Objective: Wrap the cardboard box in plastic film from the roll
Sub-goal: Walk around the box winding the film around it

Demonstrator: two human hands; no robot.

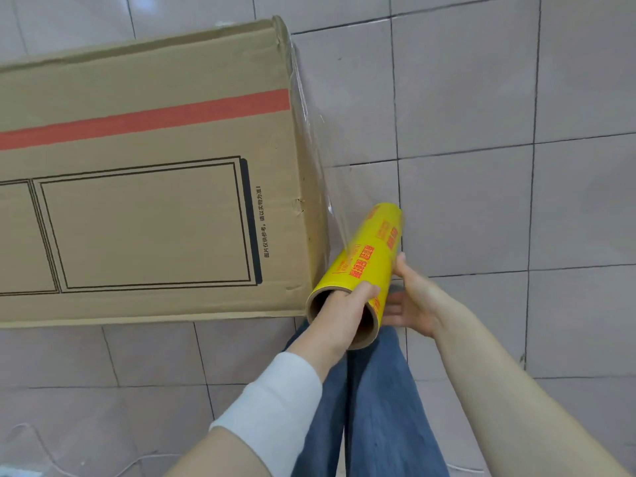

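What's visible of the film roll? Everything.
The film roll is a yellow cylinder with red print on a brown cardboard core, its open near end facing the camera. It tilts beside the cardboard box. The left hand grips the near rim; the right hand rests its thumb on the side. Clear film runs from it to the box edge.

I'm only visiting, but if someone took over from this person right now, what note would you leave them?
Left hand grips the near open end of the yellow film roll.
Right hand is open, steadying the roll's side, thumb against it.
Cardboard box lies on the tiled floor; a sheet of plastic film runs from the roll to the box's right end.
Done: film started at that end.
Left: the printed broad face looks bare, so probably most of the wrapping.
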